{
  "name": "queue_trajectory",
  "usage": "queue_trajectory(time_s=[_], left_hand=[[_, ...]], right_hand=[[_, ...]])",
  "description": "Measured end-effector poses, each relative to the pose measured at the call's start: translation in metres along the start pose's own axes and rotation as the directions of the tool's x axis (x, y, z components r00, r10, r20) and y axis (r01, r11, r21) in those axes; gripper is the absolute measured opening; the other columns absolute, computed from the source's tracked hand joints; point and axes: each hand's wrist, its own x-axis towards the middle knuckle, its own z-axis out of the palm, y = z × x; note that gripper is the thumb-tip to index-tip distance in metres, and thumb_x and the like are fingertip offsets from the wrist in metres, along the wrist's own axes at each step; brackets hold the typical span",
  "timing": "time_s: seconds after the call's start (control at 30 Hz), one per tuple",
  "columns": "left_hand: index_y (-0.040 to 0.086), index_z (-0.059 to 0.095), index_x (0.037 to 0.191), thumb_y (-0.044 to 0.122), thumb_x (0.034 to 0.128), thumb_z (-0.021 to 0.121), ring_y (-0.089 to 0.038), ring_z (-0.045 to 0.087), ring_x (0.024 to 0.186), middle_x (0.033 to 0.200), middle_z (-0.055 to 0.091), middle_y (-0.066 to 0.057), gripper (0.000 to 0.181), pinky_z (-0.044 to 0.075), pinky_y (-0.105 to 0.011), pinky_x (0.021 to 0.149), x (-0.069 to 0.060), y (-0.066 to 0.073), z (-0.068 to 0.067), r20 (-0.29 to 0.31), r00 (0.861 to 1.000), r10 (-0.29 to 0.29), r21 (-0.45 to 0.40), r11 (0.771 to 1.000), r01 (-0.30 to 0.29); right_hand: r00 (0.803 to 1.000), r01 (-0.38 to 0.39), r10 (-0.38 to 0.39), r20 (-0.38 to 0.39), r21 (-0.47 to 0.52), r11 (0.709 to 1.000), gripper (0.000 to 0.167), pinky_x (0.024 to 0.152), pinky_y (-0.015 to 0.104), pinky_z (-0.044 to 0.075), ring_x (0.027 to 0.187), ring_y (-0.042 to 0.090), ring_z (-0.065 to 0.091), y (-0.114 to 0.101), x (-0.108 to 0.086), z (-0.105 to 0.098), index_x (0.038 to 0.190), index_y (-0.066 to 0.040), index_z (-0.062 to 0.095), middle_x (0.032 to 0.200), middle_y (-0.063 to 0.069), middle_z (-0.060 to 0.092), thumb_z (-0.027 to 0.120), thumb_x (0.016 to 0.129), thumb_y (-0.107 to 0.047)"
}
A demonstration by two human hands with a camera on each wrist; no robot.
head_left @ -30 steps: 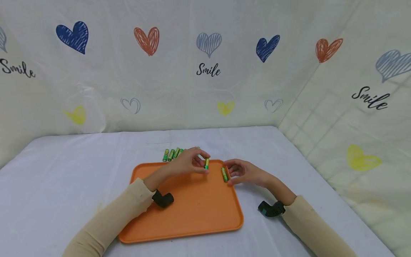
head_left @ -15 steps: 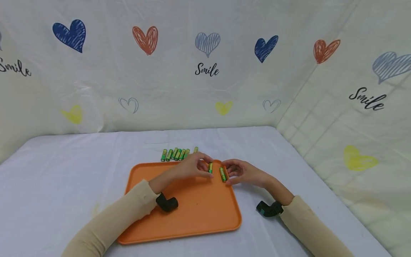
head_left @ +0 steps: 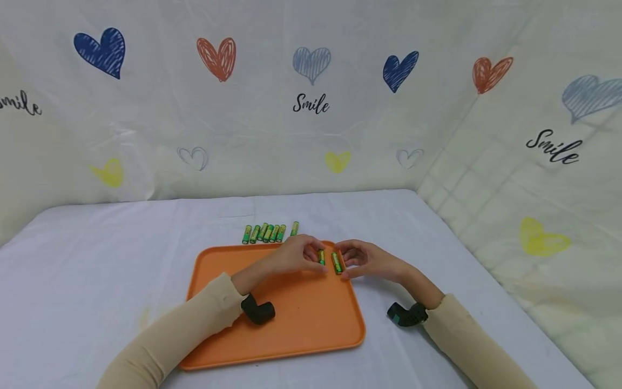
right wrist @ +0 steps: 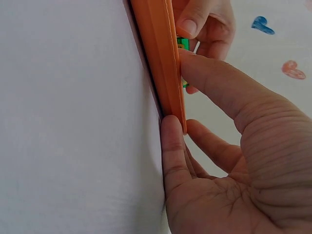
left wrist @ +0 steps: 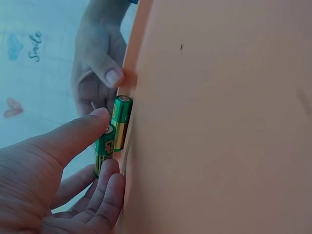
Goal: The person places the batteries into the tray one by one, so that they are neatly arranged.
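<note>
My left hand (head_left: 297,256) pinches a green and gold battery (left wrist: 104,151) between thumb and fingertips over the far right corner of the orange tray (head_left: 301,319). A second battery (head_left: 337,263) lies in the tray along its right rim. In the left wrist view the two batteries are side by side, one partly overlapping the other. My right hand (head_left: 367,260) grips the tray's right rim, with the thumb at the top edge and fingers on the outer side, as the right wrist view shows (right wrist: 209,161).
Behind the tray several batteries (head_left: 264,233) lie in a row on the white cloth (head_left: 121,259), with one battery (head_left: 295,228) a little apart to their right. A wall sheet (head_left: 252,119) with hearts hangs behind.
My left hand has moved right and slightly nearer with its battery, down toward the battery at the right rim. The right hand keeps its place on the tray.
</note>
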Motion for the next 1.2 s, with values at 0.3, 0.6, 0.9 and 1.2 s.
queue_trajectory(time_s=[0.3,0.6,0.9,1.2], left_hand=[[-0.001,0.065,0.116,0.02,0.0809,0.082,-0.009,0.063,0.077,0.089,0.067,-0.003,0.044,0.053,-0.022,0.069,0.006,0.003,0.009,0.001,1.0,-0.026,-0.048,0.999,0.026],[-0.002,0.062,0.121,0.016,0.0821,0.08,-0.01,0.063,0.084,0.099,0.066,-0.006,0.046,0.055,-0.022,0.077,0.009,0.006,0.017,0.014,0.999,-0.041,-0.102,0.994,0.042],[-0.003,0.062,0.123,0.01,0.0802,0.081,-0.011,0.063,0.087,0.106,0.065,-0.009,0.048,0.055,-0.021,0.08,0.01,0.005,0.018,0.02,0.999,-0.049,-0.118,0.992,0.051],[-0.003,0.061,0.122,0.011,0.0809,0.08,-0.011,0.062,0.088,0.108,0.064,-0.01,0.048,0.054,-0.022,0.081,0.01,0.003,0.017,0.034,0.999,-0.04,-0.127,0.991,0.044]], right_hand=[[1.0,-0.004,0.004,-0.004,0.005,1.0,0.067,0.091,0.02,0.049,0.111,0.028,0.051,-0.002,-0.001,0.001,0.141,0.002,0.043,0.136,0.018,0.049,0.077,0.084,-0.008],[1.0,-0.002,0.002,0.003,0.006,1.0,0.068,0.092,0.021,0.05,0.112,0.028,0.051,0.0,0.0,0.0,0.141,0.003,0.042,0.135,0.018,0.049,0.078,0.084,-0.01],[1.0,0.002,-0.002,0.009,0.026,1.0,0.068,0.091,0.021,0.05,0.112,0.027,0.051,0.0,0.001,0.0,0.141,0.003,0.042,0.136,0.019,0.048,0.077,0.084,-0.008],[1.0,0.005,-0.006,0.015,0.027,1.0,0.069,0.092,0.021,0.05,0.112,0.027,0.051,0.0,0.001,0.0,0.142,0.004,0.041,0.137,0.02,0.047,0.077,0.084,-0.007]])
